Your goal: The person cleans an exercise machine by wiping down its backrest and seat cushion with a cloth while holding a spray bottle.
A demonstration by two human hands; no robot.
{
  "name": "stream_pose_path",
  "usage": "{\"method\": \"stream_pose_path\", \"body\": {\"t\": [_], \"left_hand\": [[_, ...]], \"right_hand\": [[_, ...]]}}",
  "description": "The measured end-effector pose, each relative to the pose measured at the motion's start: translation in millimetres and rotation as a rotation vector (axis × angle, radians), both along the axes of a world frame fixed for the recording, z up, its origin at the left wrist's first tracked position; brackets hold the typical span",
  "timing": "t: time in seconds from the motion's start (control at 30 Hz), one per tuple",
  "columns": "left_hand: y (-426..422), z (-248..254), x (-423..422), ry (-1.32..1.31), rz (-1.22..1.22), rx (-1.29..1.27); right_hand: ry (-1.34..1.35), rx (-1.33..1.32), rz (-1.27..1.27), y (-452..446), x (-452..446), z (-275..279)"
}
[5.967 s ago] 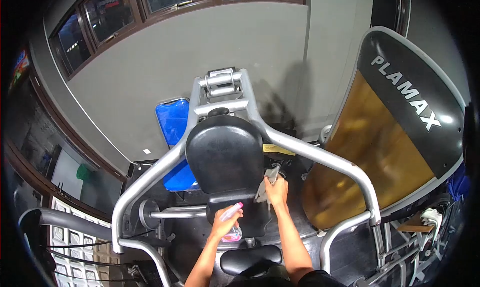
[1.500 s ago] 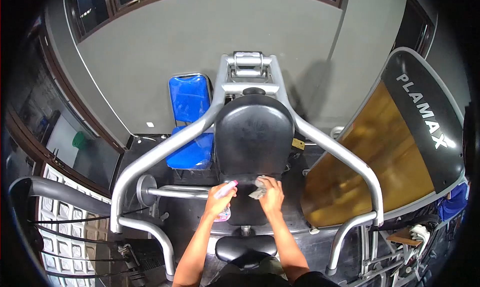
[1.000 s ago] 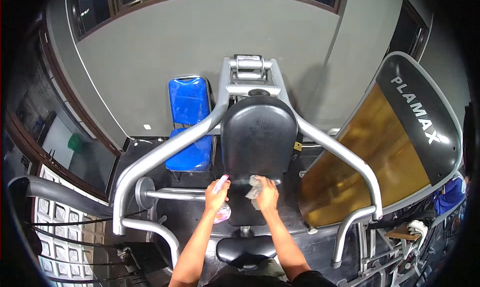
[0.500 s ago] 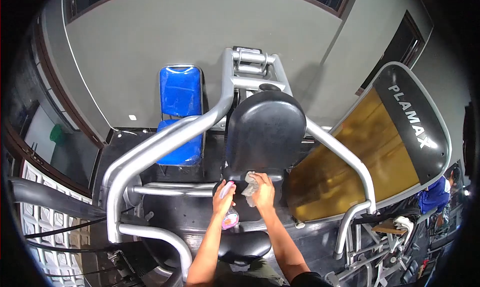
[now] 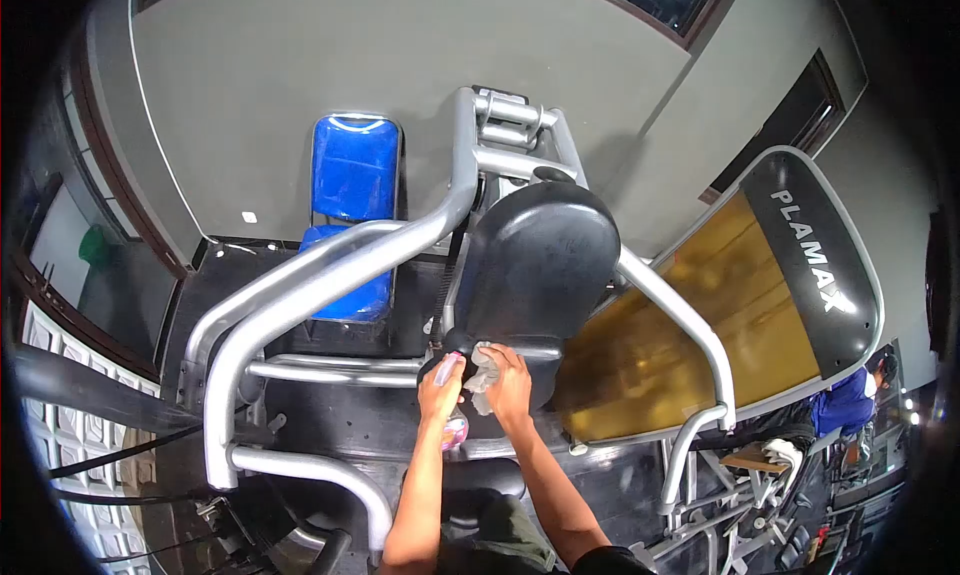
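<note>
My left hand (image 5: 440, 387) is wrapped round the neck of a spray bottle (image 5: 455, 432) with a pink and white label; its lower body shows beneath my fingers. Beside it, my right hand (image 5: 509, 380) grips a crumpled greyish-white cloth (image 5: 482, 379). Both hands are close together at the front of a gym machine's seat, just below the black padded backrest (image 5: 542, 260). A lower black cushion (image 5: 535, 347) lies right by my right hand's fingers; whether the cloth touches it, I cannot tell.
Silver tubular arms (image 5: 290, 320) of the machine curve round on both sides. A blue chair (image 5: 354, 170) stands by the grey wall. To the right rises a yellow-brown weight-stack cover (image 5: 690, 325). At far right, a person in blue (image 5: 842, 403) is partly visible near other equipment.
The view has shifted and tilted slightly. Both hands appear a little further left, still holding the spray bottle and the cloth.
</note>
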State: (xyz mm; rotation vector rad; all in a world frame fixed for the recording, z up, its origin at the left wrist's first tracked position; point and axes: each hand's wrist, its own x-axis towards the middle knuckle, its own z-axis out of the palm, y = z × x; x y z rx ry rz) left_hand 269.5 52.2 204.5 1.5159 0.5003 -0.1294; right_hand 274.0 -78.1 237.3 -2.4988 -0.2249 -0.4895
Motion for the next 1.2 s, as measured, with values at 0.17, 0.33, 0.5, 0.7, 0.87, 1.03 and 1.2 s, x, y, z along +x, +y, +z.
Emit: {"method": "stream_pose_path", "body": {"t": [0.17, 0.33, 0.5, 0.7, 0.87, 1.03, 1.2], "left_hand": [[-3, 2, -2, 0.041, -0.013, -0.022], [2, 2, -2, 0.029, -0.029, -0.006], [8, -1, -1, 0.029, -0.024, -0.092], [17, -5, -4, 0.028, -0.032, -0.18], [23, -2, -3, 0.032, -0.125, -0.162], [16, -13, -17, 0.076, -0.093, -0.23], [2, -31, -36, -0.093, -0.021, -0.304]], "right_hand": [[-0.025, -0.059, -0.127, -41, -1, 2], [-0.07, -0.009, -0.166, -22, 7, 0], [-0.007, -0.068, -0.004, -6, 3, 3], [0.015, -0.084, 0.038, -57, 5, 9], [-0.006, 0.004, -0.022, -30, 10, -4], [0.067, -0.047, 0.23, 11, 8, 0], [0.115, -0.119, 0.264, -24, 11, 14]]}}
